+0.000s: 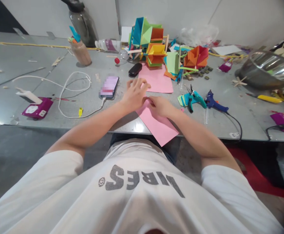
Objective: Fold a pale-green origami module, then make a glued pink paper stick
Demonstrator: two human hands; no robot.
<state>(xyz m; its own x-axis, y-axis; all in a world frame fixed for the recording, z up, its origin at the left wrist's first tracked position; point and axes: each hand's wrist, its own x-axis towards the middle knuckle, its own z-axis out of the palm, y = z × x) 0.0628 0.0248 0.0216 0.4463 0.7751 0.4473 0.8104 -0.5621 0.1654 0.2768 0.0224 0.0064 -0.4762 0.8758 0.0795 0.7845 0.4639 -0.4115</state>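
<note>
A pink paper strip [160,128], which looks folded, lies slanted in front of me, its near end sticking out past the table edge. My right hand [159,106] has its fingers curled and pinched at the far end of this paper. Beside it on the left, my left hand [135,93] arches over the same end, fingers spread and fingertips down; what lies under its palm is hidden. Just beyond both hands is a pink paper sheet [159,81], flat on the table.
Left of my hands lies a plugged-in phone [109,87]. Teal pliers [197,98] and a blue glue gun [216,102] lie to the right. Folded colored-paper shapes [155,53] stand behind, near a black case [135,70]. A metal bowl [266,70] is far right.
</note>
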